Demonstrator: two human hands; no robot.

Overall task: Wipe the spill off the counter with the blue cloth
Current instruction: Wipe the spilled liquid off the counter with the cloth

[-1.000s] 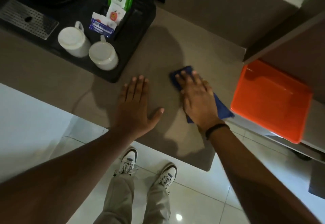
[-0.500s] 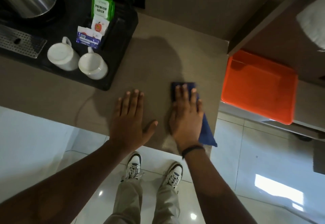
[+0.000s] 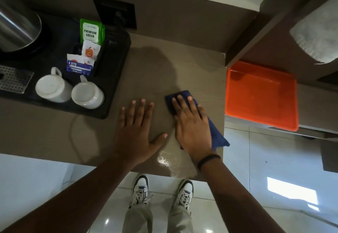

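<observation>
The right hand (image 3: 192,128) lies flat, fingers spread, pressing the blue cloth (image 3: 217,137) at the bench's (image 3: 155,64) right edge. The left hand (image 3: 137,132) rests flat and empty beside it. A green packet (image 3: 91,31) reads "PREMIUM GREEN".

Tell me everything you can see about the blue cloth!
The blue cloth is dark blue and looks soft, like a small towel. It lies flat on the brown counter, near its right edge, and one corner pokes out past that edge. The right hand presses down flat on top, fingers spread, hiding its middle. Shiny wetness sits on the counter just nearby.
</observation>
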